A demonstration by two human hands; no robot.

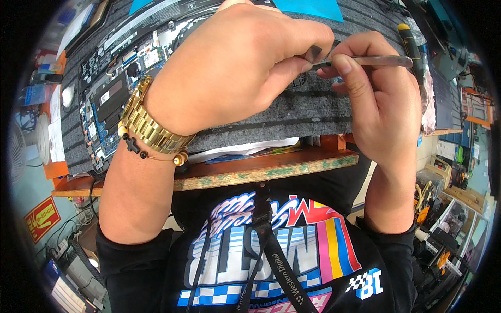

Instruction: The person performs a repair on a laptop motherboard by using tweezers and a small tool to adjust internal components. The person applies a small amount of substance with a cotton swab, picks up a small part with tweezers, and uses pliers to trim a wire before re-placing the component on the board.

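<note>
My left hand (224, 73) reaches over an opened laptop's insides, its thumb and forefinger pinching a small dark piece (314, 51) that is mostly hidden. Facing it, my right hand (383, 99) grips a slim, flat silver metal tool (389, 61) between thumb and fingers. The tool's dark thin end points at the left fingertips; whether it touches the piece cannot be made out. Under and left of my left wrist lies the blue circuit board (93, 133), with a black drive-like block (112, 99) on it. A long black battery (130, 39) stretches along the far side.
A ribbed grey mat (235, 133) covers the wooden bench, whose worn front edge (271, 169) runs before me. A yellow-and-black screwdriver (406, 36) lies beyond my right hand. Blue sheets (313, 8) are at the back. Shelves with tools and parts (443, 245) stand right.
</note>
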